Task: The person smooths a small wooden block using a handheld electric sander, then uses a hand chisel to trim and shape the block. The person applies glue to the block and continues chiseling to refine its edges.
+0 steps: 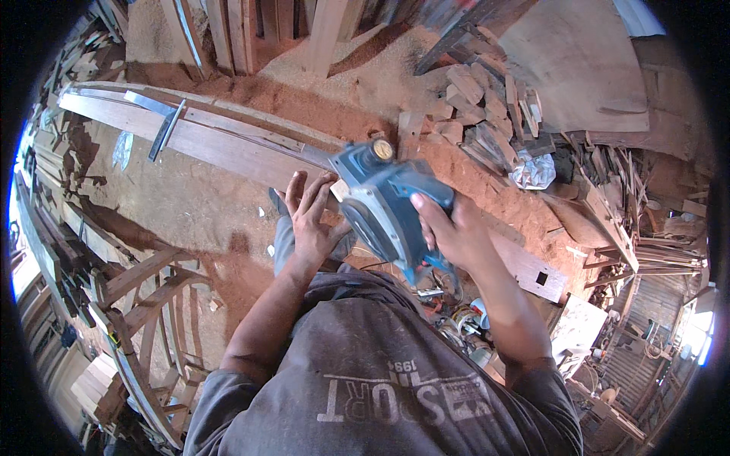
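Observation:
My right hand (449, 232) grips the rear handle of a blue electric hand planer (388, 201), which is tilted and slightly smeared by motion. My left hand (310, 216) is spread beside the planer's near side, fingers stretched toward a small pale piece of wood (339, 190) at the tool's edge. Whether the fingertips touch that piece I cannot tell. Beneath the planer runs a long wooden plank (220, 150), reaching from the far left toward the lower right, where it has a square hole. A try square (163, 129) lies across the plank's left part.
A heap of wood offcuts (487, 99) lies at the back right beside crumpled silvery plastic (534, 171). Sawdust covers the floor. A wooden frame (144, 319) stands at the left. Tools and clutter (464, 323) sit close to my right side. Upright boards (327, 38) lean at the back.

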{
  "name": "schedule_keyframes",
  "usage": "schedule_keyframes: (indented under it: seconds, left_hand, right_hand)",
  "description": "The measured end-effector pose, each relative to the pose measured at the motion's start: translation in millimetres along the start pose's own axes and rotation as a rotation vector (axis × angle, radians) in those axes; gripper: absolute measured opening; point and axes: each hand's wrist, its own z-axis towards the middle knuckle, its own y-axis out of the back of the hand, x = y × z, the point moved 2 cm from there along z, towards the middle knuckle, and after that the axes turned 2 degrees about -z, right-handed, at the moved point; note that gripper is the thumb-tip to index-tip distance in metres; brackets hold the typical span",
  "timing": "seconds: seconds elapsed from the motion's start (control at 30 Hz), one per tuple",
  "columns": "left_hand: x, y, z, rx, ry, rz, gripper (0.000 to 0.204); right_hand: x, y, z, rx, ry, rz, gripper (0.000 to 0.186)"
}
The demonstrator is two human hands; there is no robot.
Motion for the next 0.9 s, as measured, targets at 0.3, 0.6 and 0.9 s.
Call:
schedule_keyframes:
  seconds: [0.3, 0.6, 0.9]
  left_hand:
    - [13.5, -6.1, -5.5, 0.051, -0.011, 0.095, 0.078]
    - [-2.2, -1.0, -0.9, 0.067, -0.066, 0.08, 0.076]
    - [0.8, -4.8, -7.2, 0.014, -0.069, 0.085, 0.07]
  right_hand:
    - [32.1, -15.6, 67.2, -0.016, 0.1, -0.1, 0.057]
    - [-15.2, 15.0, -38.0, -0.061, 0.042, -0.019, 0.034]
    - [-77.9, 51.3, -157.6, -0.192, -0.01, 0.104, 0.034]
